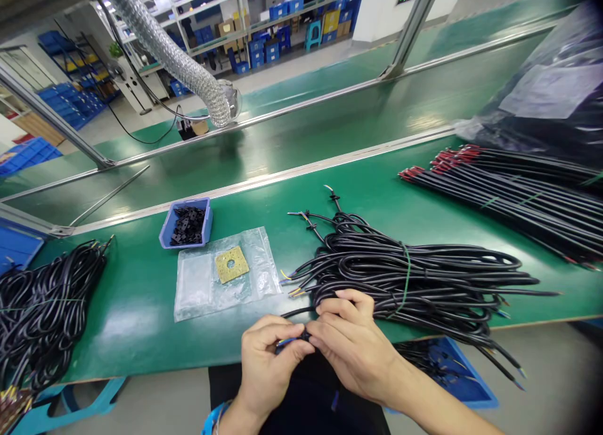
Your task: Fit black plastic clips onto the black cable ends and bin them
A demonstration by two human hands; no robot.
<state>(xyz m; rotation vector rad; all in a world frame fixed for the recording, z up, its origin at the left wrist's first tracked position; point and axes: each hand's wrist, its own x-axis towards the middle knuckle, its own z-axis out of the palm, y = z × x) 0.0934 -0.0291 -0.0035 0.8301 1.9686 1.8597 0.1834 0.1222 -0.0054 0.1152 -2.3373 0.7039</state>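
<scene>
My left hand pinches the end of a black cable, where blue and yellow wires poke out between thumb and fingers. Right beside it, my right hand has its fingers closed on the same black cable, around a small black part that they mostly cover. Just behind the right hand lies a bundle of black cables, tied with a green string. Some of its ends show bare coloured wires, and two carry small black fittings.
A blue bin of small black parts stands behind a clear plastic bag with a yellow square pad. More cables lie left; red-tipped cables lie right. A silver duct hangs overhead. Below the edge is a blue crate.
</scene>
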